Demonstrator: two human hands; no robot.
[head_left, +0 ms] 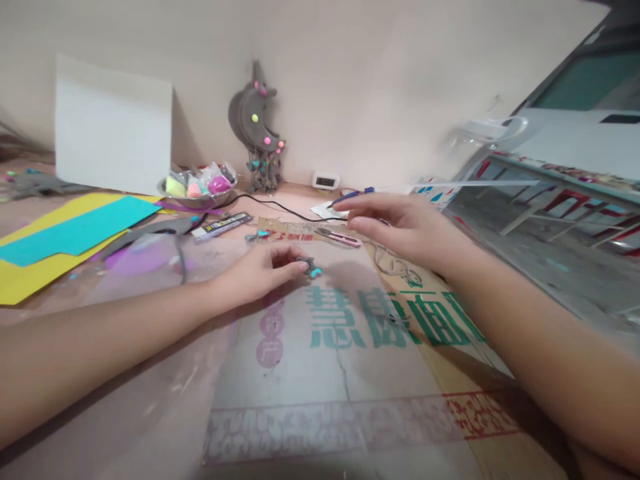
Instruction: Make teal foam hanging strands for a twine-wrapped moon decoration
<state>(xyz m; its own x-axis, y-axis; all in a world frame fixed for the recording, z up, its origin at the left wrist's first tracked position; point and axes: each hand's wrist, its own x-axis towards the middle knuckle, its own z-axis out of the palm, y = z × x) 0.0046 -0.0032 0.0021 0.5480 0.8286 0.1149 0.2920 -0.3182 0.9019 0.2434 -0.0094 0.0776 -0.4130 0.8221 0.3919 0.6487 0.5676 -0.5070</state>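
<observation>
My left hand (267,270) pinches a small grey piece with teal bits (311,266) just above the plastic-covered cardboard (300,380). My right hand (400,223) hovers farther back with its fingers stretched out and apart, holding nothing that I can see. Right behind its fingertips lies a blue tool (353,195) that looks like a glue gun, a long whitish stick (480,183) reaching right from it. Below the right fingers lies a pink-handled craft knife or cutter (340,237). Another small grey-and-teal piece (257,235) rests beyond my left hand.
A grey moon ornament (255,127) leans on the wall beside a small digital clock (325,180). A bowl (197,197) of coloured clay packets stands left of it. Yellow (30,283) and teal sheets (85,230) lie at left; a black cord (285,205) crosses the back.
</observation>
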